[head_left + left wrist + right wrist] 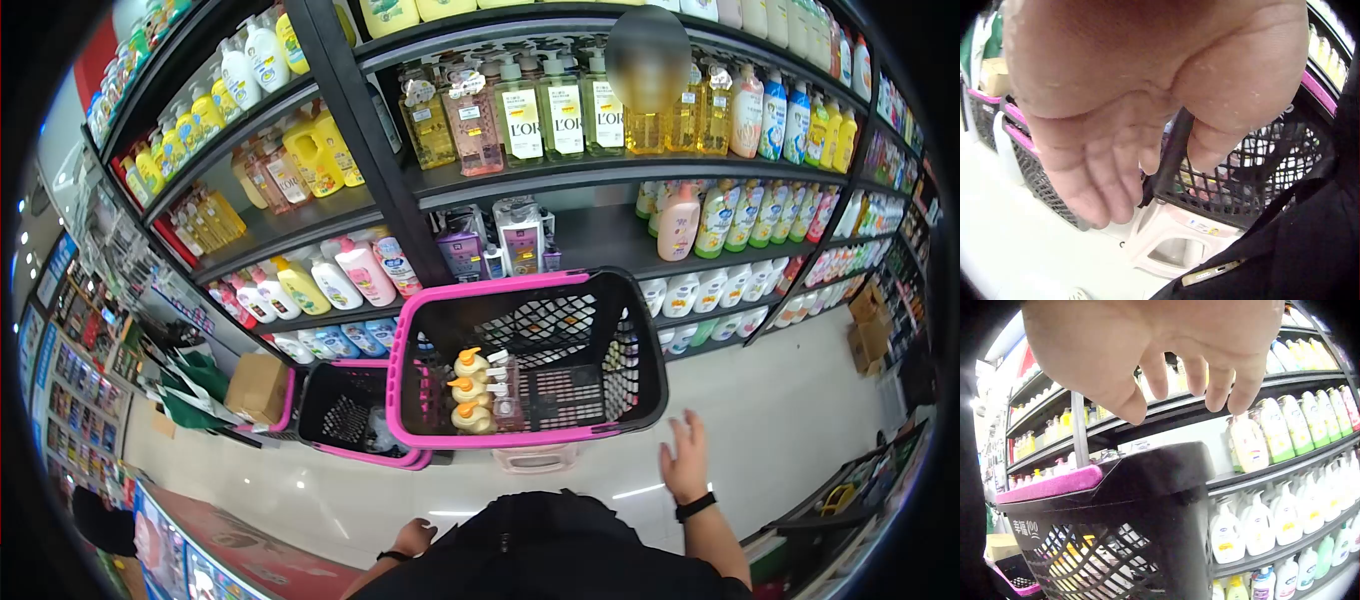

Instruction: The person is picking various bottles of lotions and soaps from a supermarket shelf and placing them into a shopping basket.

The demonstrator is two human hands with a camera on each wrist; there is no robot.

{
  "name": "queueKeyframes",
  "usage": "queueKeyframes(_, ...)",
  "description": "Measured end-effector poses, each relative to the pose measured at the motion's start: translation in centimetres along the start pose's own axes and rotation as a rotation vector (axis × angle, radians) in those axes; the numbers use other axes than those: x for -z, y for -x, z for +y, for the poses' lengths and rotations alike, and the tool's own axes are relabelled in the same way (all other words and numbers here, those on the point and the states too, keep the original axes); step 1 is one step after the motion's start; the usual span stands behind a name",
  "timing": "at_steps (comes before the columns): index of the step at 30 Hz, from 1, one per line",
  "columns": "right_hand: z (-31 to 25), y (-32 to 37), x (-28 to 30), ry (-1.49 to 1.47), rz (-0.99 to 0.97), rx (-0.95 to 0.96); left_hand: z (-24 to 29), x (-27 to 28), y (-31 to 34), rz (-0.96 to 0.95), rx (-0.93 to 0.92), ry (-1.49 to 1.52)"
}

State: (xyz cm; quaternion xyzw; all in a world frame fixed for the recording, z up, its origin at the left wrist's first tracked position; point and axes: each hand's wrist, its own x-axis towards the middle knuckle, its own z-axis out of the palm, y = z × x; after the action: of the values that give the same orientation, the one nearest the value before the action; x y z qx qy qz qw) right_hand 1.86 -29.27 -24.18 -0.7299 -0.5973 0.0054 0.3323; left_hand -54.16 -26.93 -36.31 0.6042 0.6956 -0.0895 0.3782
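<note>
A black shopping basket [655, 380] with a pink rim stands on a pale pink plastic stool [1166, 234]. Inside it, along the left, lie three pump bottles [468, 388] with cream tops and orange spouts, beside some clear bottles [507, 405]. My right hand [686, 460] is just off the basket's right front corner, its fingers extended and holding nothing. In the right wrist view those fingers [1194, 375] appear above the basket's corner. Low by my body hangs my left hand [413, 537], empty, with relaxed fingers; the left wrist view shows its palm in front of the basket.
Shelves [590, 178] of shampoo and body wash bottles rise behind the basket. On the floor to the left are another black and pink basket [330, 400] and a cardboard box [258, 388]. A display counter [240, 545] stands near left, and dark racks [850, 500] near right.
</note>
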Motion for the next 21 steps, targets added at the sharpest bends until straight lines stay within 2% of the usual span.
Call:
queueKeyframes(1,0.2,0.4,0.3,0.009,0.014,-0.017,-0.5,1.5,1.7,-0.022,-0.046,-0.048)
queueKeyframes(2,0.2,0.8,0.5,0.012,0.029,-0.039,-3.5,0.9,1.7,0.054,-0.069,-0.006)
queueKeyframes(3,-0.1,1.1,0.8,0.009,0.044,-0.041,-6.2,0.1,0.8,0.124,0.111,0.159)
queueKeyframes(4,-0.6,1.2,1.2,0.003,0.061,-0.045,-8.8,-0.8,-0.3,0.164,0.162,0.036)
queueKeyframes(5,-1.1,1.4,1.8,-0.004,0.062,-0.072,-12.7,-3.2,-2.0,0.18,0.217,0.065)
queueKeyframes(6,-2.0,1.7,2.4,-0.012,0.062,-0.102,-18.9,-5.0,-5.3,0.09,0.155,0.28)
queueKeyframes(7,-3.3,2.0,3.3,-0.022,0.064,-0.135,-18.3,-3.7,-5.5,0.082,0.065,0.064)
queueKeyframes(8,-4.5,2.4,4.5,-0.028,0.067,-0.166,-20.0,-4.0,-4.5,0.046,0.079,-0.025)
queueKeyframes(10,-6.3,4.9,6.0,-0.014,0.151,-0.207,-22.3,-3.8,-2.3,0.049,0.112,-0.049)
queueKeyframes(11,-6.6,6.9,6.7,-0.018,0.168,-0.25,-22.5,-3.2,-1.0,0.062,0.112,-0.055)
queueKeyframes(12,-7.8,8.5,7.4,0.121,0.187,-0.318,-21.3,-1.7,0.3,0.081,0.095,-0.068)
queueKeyframes(13,-8.3,10.1,7.4,0.247,0.229,-0.301,-20.0,0.1,1.3,0.11,0.072,-0.081)
queueKeyframes(15,-9.6,12.7,6.5,0.114,0.268,-0.444,-13.0,6.2,4.0,0.169,-0.008,-0.131)
queueKeyframes(17,-11.1,12.5,5.2,0.183,0.299,-0.374,-8.7,11.0,2.9,0.209,-0.147,-0.177)
queueKeyframes(19,-12.9,9.7,3.0,0.027,0.232,-0.249,-9.9,13.6,-2.0,0.163,-0.434,-0.118)
queueKeyframes(21,-14.7,6.3,0.9,-0.101,0.107,-0.095,-5.1,17.5,-3.8,0.197,-0.675,-0.167)
